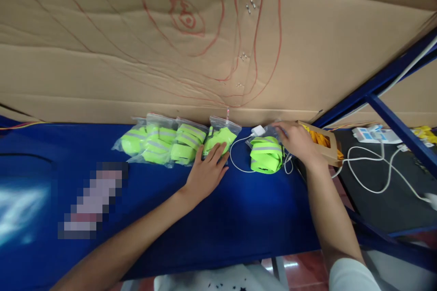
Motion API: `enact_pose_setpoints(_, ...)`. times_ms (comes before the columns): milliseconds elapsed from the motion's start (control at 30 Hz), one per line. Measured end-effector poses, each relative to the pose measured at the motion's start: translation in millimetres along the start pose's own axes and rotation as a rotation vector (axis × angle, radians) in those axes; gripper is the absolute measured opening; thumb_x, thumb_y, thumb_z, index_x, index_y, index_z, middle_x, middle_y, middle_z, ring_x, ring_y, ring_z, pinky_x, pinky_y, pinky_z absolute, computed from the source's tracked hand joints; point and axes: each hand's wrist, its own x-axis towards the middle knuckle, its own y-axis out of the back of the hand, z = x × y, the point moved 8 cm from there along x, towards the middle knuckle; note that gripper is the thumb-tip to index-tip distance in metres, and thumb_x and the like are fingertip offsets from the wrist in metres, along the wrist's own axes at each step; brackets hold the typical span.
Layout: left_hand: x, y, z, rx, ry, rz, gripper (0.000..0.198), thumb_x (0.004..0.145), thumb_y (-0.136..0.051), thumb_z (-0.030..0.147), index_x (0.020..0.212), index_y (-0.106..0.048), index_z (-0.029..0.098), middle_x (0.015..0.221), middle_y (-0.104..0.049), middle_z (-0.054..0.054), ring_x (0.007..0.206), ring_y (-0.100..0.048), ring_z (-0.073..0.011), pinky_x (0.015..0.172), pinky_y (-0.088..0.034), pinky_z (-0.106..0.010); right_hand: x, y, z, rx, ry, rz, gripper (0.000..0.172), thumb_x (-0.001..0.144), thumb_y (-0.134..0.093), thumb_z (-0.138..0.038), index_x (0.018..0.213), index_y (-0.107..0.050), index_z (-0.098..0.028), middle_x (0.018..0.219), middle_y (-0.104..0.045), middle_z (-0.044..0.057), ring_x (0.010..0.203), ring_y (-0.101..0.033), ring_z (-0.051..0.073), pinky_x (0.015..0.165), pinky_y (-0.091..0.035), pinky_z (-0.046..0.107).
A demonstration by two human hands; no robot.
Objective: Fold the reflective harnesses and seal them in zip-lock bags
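My left hand (pixel 207 173) lies with spread fingers on a clear zip bag (pixel 218 138) holding a neon yellow-green strap. My right hand (pixel 296 140) has its thumb and fingers at the top edge of another clear plastic bag (pixel 266 130), pinching it as far as I can see. In that bag is a coiled neon strap (pixel 265 157) with silver reflective stripes. Left of my left hand, more bagged neon straps stand in a row: one bag (pixel 187 143) close by, another (pixel 157 143) beside it, and a third (pixel 133 140) at the end.
A white charger (pixel 258 131) and its cable lie between the bags. The blue table (pixel 246 218) meets a cardboard wall (pixel 307 54) with red drawings. At right are an open carton (pixel 326 143) with orange contents, a power strip (pixel 375 134), cables and a blue frame (pixel 392 113). A pixelated patch covers something at left.
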Motion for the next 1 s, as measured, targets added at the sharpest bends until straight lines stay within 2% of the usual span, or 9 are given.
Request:
enact_pose_setpoints(100, 5.3, 6.8, 14.4, -0.059, 0.033, 0.029, 0.043, 0.104, -0.051, 0.024, 0.146, -0.062, 0.017, 0.163, -0.047, -0.021, 0.150, -0.047, -0.0388, 0.125, -0.029, -0.069, -12.5, 10.2, 35.7, -0.101, -0.165, 0.052, 0.040, 0.104, -0.049, -0.032, 0.135, -0.067, -0.016, 0.130, -0.073, 0.020, 0.123, -0.067, 0.040, 0.104, -0.050, 0.056)
enact_pose_setpoints(267, 25.4, 16.7, 51.4, -0.261, -0.118, 0.051, 0.070, 0.098, -0.067, 0.037, 0.160, -0.043, 0.016, 0.164, -0.043, -0.023, 0.148, -0.049, -0.0374, 0.119, -0.044, -0.052, -12.8, -10.3, 47.8, -0.136, -0.225, 0.019, 0.054, 0.102, -0.052, -0.045, 0.149, -0.053, -0.018, 0.143, -0.065, 0.019, 0.134, -0.060, 0.040, 0.109, -0.046, 0.057)
enact_pose_setpoints(433, 73.5, 11.5, 85.4, -0.400, -0.279, 0.046, 0.108, 0.077, -0.090, 0.035, 0.166, -0.030, 0.026, 0.173, -0.023, -0.023, 0.160, -0.026, -0.0424, 0.129, -0.026, -0.060, -8.5, -34.4, 69.6, -0.120, -0.298, -0.042, 0.061, 0.100, -0.054, -0.051, 0.149, -0.052, -0.014, 0.137, -0.069, 0.022, 0.128, -0.063, 0.042, 0.111, -0.040, 0.063)
enact_pose_setpoints(533, 95.4, -2.8, 87.5, -0.518, -0.216, -0.016, 0.093, 0.077, -0.085, 0.026, 0.160, -0.043, 0.025, 0.160, -0.049, -0.021, 0.148, -0.047, -0.0424, 0.123, -0.037, -0.059, -9.3, -42.4, 78.5, -0.111, -0.297, -0.075, 0.062, 0.099, -0.057, -0.051, 0.150, -0.053, -0.015, 0.129, -0.074, 0.021, 0.125, -0.066, 0.040, 0.115, -0.035, 0.065)
enact_pose_setpoints(600, 98.6, -6.5, 79.5, -0.592, -0.164, -0.027, 0.074, 0.082, -0.073, 0.020, 0.153, -0.051, 0.021, 0.146, -0.062, -0.017, 0.138, -0.058, -0.0390, 0.117, -0.046, -0.053, -9.2, -44.1, 80.4, -0.102, -0.282, -0.083, 0.060, 0.099, -0.058, -0.048, 0.151, -0.053, -0.018, 0.131, -0.073, 0.019, 0.126, -0.066, 0.038, 0.114, -0.036, 0.064)
enact_pose_setpoints(667, 94.3, -2.5, 63.7, -0.639, -0.115, 0.001, 0.065, 0.085, -0.063, 0.013, 0.149, -0.053, 0.019, 0.143, -0.065, -0.014, 0.136, -0.061, -0.0348, 0.114, -0.049, -0.046, -8.1, -43.6, 80.2, -0.096, -0.276, -0.086, 0.059, 0.098, -0.060, -0.045, 0.150, -0.054, -0.018, 0.134, -0.072, 0.020, 0.127, -0.066, 0.039, 0.113, -0.037, 0.065)
enact_pose_setpoints(800, 70.6, 13.9, 7.6, -0.969, 0.154, 0.131, 0.045, 0.089, -0.057, 0.015, 0.134, -0.059, 0.016, 0.132, -0.071, -0.011, 0.123, -0.069, -0.0264, 0.108, -0.055, -0.040, -6.3, -29.9, 66.2, -0.104, -0.272, -0.060, 0.056, 0.099, -0.060, -0.039, 0.150, -0.055, -0.015, 0.144, -0.064, 0.024, 0.136, -0.057, 0.045, 0.112, -0.034, 0.074)
enact_pose_setpoints(900, 36.5, 13.7, -30.8, -1.407, 0.497, 0.220, 0.028, 0.089, -0.065, 0.028, 0.114, -0.067, 0.016, 0.106, -0.076, -0.005, 0.099, -0.073, -0.0213, 0.092, -0.060, -0.033, -13.3, -6.5, 20.5, 0.049, -0.129, 0.007, 0.051, 0.103, -0.055, -0.040, 0.149, -0.056, -0.018, 0.149, -0.061, 0.020, 0.141, -0.054, 0.041, 0.117, -0.037, 0.068)
enact_pose_setpoints(1000, -1.3, 5.1, -38.4, -1.747, 0.792, 0.137, 0.032, 0.086, -0.072, 0.035, 0.112, -0.064, 0.019, 0.079, -0.070, 0.002, 0.062, -0.066, -0.0153, 0.057, -0.058, -0.027, -37.3, 7.9, -59.7, 0.459, 0.146, -0.059, 0.050, 0.106, -0.053, -0.043, 0.154, -0.049, -0.029, 0.154, -0.059, 0.009, 0.141, -0.057, 0.029, 0.121, -0.044, 0.052)
